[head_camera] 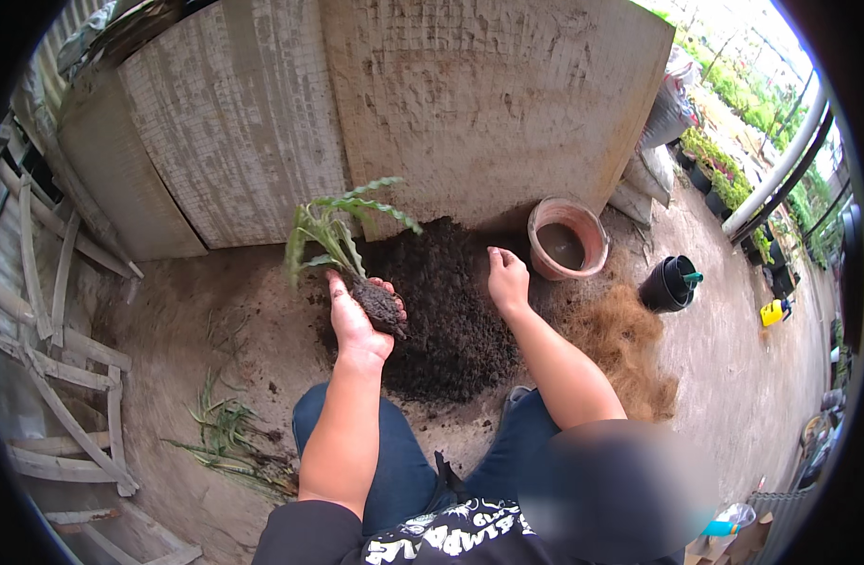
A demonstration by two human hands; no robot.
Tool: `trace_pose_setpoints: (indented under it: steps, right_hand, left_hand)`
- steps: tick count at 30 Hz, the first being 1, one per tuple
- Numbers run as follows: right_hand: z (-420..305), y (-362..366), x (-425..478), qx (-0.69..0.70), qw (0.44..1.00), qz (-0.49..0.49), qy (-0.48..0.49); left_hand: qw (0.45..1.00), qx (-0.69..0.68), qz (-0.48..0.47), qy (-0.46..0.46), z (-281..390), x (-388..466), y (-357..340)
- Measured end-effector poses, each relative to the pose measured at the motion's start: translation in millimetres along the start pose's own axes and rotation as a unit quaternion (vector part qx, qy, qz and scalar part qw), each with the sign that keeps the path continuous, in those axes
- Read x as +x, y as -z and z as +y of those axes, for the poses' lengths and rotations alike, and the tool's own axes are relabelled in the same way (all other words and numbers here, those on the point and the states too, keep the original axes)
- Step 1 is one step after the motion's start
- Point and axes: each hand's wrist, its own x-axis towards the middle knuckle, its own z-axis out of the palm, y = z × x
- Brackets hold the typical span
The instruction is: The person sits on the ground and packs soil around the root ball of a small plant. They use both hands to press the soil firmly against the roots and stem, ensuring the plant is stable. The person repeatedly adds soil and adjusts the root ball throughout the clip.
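Observation:
My left hand [354, 314] cradles the root ball [379, 305] of a leafy plant [340, 236] with long, wavy-edged green leaves. Dark soil clings to the roots, and the leaves lean up and to the left. Below and to the right of it, a heap of dark potting soil [449, 325] is spread on the concrete floor between my knees. Over the heap's right side is my right hand [509, 279], its fingers drawn together and nothing visible in them. Just beyond that hand stands a terracotta-coloured pot [545, 251] with brownish water inside.
Brown coir fibre [622, 346] lies to the right, beside stacked black nursery pots [663, 286]. Pulled green plants [227, 431] lie at the left. Textured boards [474, 106] lean ahead; wooden frames [71, 381] stand left. Filled sacks [643, 176] and a yellow bottle [772, 312] are farther right.

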Motion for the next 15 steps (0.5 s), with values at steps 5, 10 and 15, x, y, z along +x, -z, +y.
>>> trace_pose_setpoints:
  steps: [5, 10, 15]
  right_hand:
    - [61, -2, 14, -0.175, 0.983, -0.049, -0.019]
    - [120, -19, -2, -0.235, 0.969, -0.076, 0.027]
    - [144, -38, -30, -0.268, 0.951, -0.156, 0.013]
  left_hand:
    - [0.999, -0.029, -0.043, -0.013, 11, -3, 8]
    - [0.997, -0.045, -0.048, -0.035, 20, -25, 18]
    - [0.997, -0.015, -0.044, -0.067, 30, -45, 17]
